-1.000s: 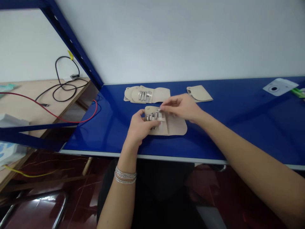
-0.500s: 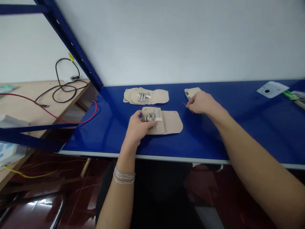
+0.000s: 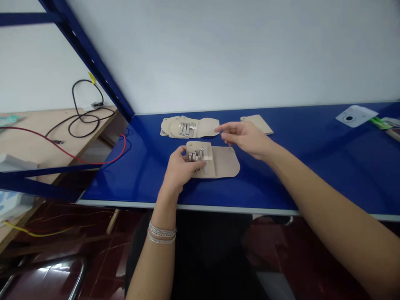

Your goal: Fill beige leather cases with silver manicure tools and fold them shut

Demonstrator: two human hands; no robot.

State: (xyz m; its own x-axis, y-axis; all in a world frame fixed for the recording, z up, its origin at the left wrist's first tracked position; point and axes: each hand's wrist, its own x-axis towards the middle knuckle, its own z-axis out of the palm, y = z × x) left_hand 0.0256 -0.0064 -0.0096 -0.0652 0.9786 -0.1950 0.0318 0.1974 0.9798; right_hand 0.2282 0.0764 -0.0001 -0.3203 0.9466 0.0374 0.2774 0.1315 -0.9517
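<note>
The left hand (image 3: 180,167), just left of the frame's centre, is closed on the left side of an opened beige leather-like pouch (image 3: 226,162), its fingers along the left edge and its thumb laid across the front over the lower part of the contents. The right hand (image 3: 246,137), right of centre, is half curled above the pouch's upper right; its index finger reaches leftward with the thumb close beneath. A faint small shape shows at those fingertips, too blurred to tell whether anything is grasped.

The pouch lies flat near the middle of the frame on a glossy blue surface (image 3: 312,175), its blank rounded flap spread to the right. In its left half, small silver metal tools (image 3: 195,155) stand in a row, partly covered by the thumb, and a pale band (image 3: 207,158) runs across beside them. A small round snap (image 3: 190,144) shows at its upper left corner.

At upper centre lies an overlapping stack of similar beige pouches (image 3: 175,129), the top one open with silver tools showing. A folded beige pouch (image 3: 262,124) lies behind the right hand, partly hidden by it.
</note>
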